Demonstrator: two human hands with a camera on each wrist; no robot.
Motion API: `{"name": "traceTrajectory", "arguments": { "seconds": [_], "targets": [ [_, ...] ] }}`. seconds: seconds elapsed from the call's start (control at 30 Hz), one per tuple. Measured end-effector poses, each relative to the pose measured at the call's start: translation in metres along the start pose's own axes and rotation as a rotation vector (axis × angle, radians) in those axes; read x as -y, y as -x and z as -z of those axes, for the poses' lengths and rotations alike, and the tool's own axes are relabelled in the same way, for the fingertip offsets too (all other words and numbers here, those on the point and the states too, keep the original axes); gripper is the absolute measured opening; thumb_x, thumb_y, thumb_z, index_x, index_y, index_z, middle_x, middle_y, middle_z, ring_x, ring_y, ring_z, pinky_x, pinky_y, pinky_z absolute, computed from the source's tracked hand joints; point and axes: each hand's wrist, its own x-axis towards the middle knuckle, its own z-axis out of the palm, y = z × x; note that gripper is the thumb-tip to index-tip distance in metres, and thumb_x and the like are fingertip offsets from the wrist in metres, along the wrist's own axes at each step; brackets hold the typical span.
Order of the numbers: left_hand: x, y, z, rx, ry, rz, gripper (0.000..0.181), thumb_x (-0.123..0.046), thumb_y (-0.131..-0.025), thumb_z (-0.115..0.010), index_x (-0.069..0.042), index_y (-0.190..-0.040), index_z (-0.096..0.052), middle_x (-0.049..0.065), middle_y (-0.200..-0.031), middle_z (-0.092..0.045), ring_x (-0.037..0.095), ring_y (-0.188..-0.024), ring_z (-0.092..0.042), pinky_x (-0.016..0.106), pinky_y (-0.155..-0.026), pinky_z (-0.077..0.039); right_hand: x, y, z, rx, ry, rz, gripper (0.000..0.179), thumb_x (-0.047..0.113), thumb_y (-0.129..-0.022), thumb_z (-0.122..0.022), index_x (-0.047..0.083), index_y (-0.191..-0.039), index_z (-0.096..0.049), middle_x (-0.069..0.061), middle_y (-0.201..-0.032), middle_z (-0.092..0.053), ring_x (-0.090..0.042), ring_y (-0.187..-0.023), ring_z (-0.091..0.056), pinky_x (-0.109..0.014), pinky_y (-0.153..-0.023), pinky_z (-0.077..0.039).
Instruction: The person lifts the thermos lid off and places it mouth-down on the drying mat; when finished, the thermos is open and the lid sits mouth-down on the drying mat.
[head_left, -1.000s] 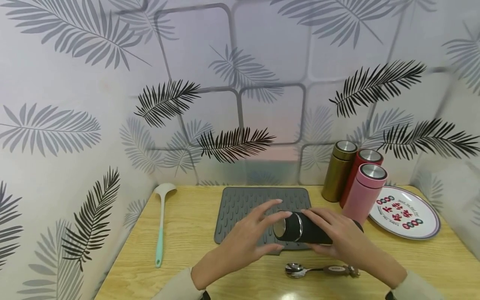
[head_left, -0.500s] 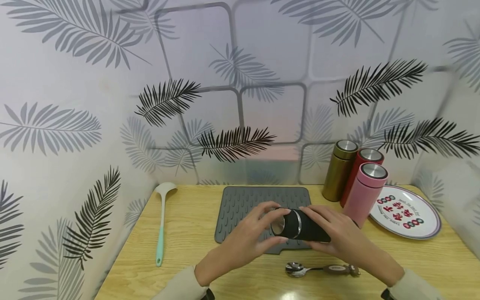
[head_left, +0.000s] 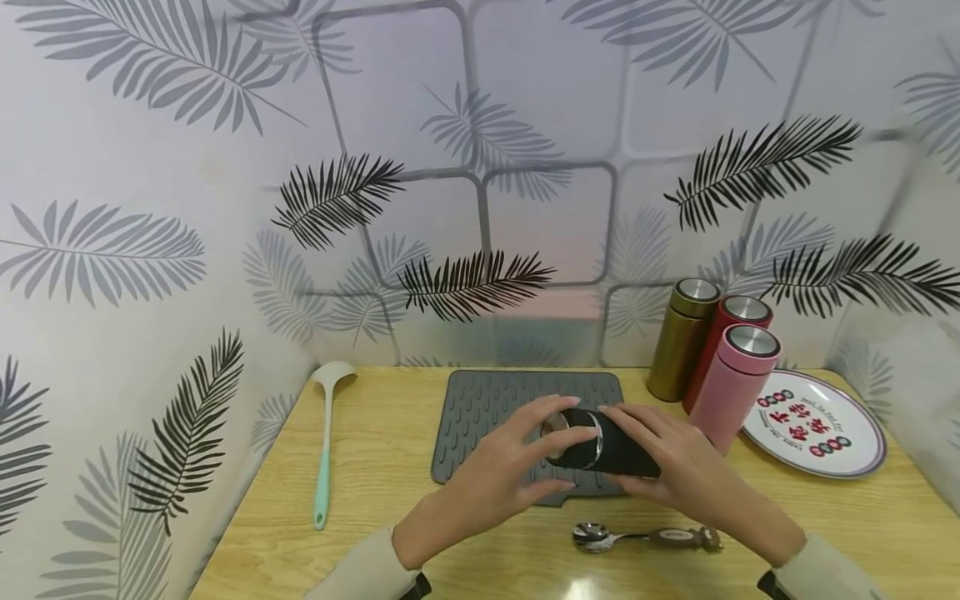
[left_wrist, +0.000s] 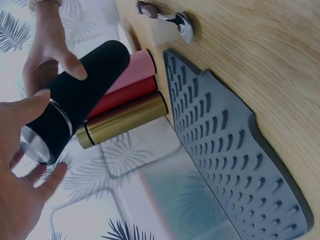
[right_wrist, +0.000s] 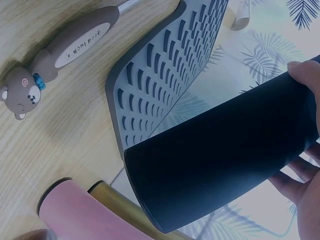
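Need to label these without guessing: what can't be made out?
Right wrist: black bottle, ringed end cut off by the right edge; spoon, bowl cut off by the top edge.
Head: red bottle, body mostly hidden behind pink bottle; plate, smallest lettering too small.
Left wrist: left hand, cut off by the left edge.

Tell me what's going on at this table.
Someone's right hand grips a black flask, held tilted above the table with its cap on. Their left hand is spread about the cap, not clearly gripping it. The mat lies beyond a spoon, a ladle lies to the left, and a pink flask, red flask and gold flask stand right, near a plate.
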Motion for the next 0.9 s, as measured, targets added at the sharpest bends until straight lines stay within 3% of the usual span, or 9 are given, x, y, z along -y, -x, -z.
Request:
{"name": "traceTrajectory", "arguments": {
  "seconds": [0.13, 0.23, 0.33, 0.53, 0.9],
  "targets": [
    [0.0054, 0.0021, -0.0015, -0.001, -0.059, -0.09, 0.08, -0.01, -0.085, -0.089, -0.024, -0.153, -0.048, 0.007, -0.161, -0.043, 0.026, -0.149, -0.045, 0.033, -0.116, -0.046, -0.0002, 0.0015, 0.0002, 0.014, 0.01, 0.0, 0.073, 0.063, -0.101, -0.044, 0.005, -0.145, -0.058, -0.015, -0.126, -0.066, -0.029, -0.092, -0.072, -0.043, -0.068, -0.062],
    [0.0086, 0.0033, -0.0035, 0.004, -0.042, -0.098, 0.079, -0.007, -0.086, -0.087, -0.022, -0.153, -0.048, 0.009, -0.159, -0.043, 0.025, -0.146, -0.047, 0.029, -0.113, -0.047, -0.0003, 0.0028, -0.0001, 0.024, 0.008, -0.006, 0.074, 0.063, -0.101, -0.043, 0.005, -0.145, -0.058, -0.015, -0.126, -0.066, -0.029, -0.094, -0.073, -0.044, -0.069, -0.063],
    [0.0105, 0.0035, -0.0061, -0.003, 0.051, -0.035, 0.075, -0.014, -0.09, -0.085, -0.022, -0.154, -0.048, 0.009, -0.155, -0.045, 0.022, -0.138, -0.053, 0.024, -0.105, -0.052, -0.0004, 0.0036, -0.0004, 0.034, 0.006, -0.018, 0.075, 0.064, -0.1, -0.044, 0.006, -0.146, -0.057, -0.015, -0.127, -0.066, -0.029, -0.095, -0.073, -0.045, -0.07, -0.063],
    [0.0104, 0.0011, -0.0072, -0.098, 0.293, 0.174, 0.067, -0.024, -0.092, -0.084, -0.021, -0.15, -0.052, 0.005, -0.142, -0.052, 0.014, -0.108, -0.063, 0.023, -0.086, -0.058, -0.0007, 0.0002, -0.0014, 0.016, 0.006, -0.037, 0.076, 0.065, -0.101, -0.043, 0.005, -0.145, -0.058, -0.016, -0.124, -0.066, -0.028, -0.092, -0.072, -0.045, -0.069, -0.062],
    [0.0095, -0.0049, -0.0002, -0.082, 0.405, 0.304, 0.063, -0.02, -0.092, -0.084, -0.017, -0.148, -0.057, 0.008, -0.142, -0.055, 0.02, -0.106, -0.067, 0.024, -0.085, -0.06, -0.0044, -0.0013, -0.0077, 0.037, -0.014, -0.082, 0.081, 0.069, -0.099, -0.04, 0.004, -0.144, -0.058, -0.015, -0.126, -0.065, -0.026, -0.092, -0.072, -0.043, -0.07, -0.062]
  ]
}}
